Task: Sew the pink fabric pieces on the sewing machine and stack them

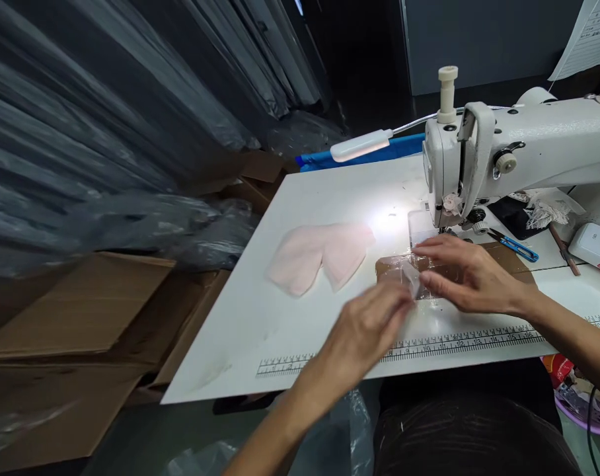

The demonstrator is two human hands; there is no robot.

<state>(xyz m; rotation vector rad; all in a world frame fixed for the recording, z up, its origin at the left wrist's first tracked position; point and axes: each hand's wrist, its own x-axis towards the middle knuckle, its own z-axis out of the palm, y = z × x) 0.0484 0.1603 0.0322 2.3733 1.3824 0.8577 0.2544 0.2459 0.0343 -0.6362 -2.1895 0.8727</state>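
Between my hands is a small pale piece of thin cloth [411, 278], blurred and partly covered by fingers. My left hand [372, 320] is closed on its near side, with the fingertips smeared by motion. My right hand [461, 274] lies just right of the cloth, its fingers stretched toward the needle area and its thumb beside the piece. Below both hands is a brown, shiny taped patch [441, 271] on the table. The white sewing machine [441, 175] stands right behind my right hand. A pale pink two-lobed cloth piece [322, 254] lies flat to the left.
Blue thread snips [515, 246], a brown stick-like tool [563, 250] and lace scraps [548, 210] lie right of the needle. A ruler strip [458, 345] runs along the white table's [230, 337] front edge. A lamp [361, 145] hangs over the back. Cardboard boxes [82, 311] stand left.
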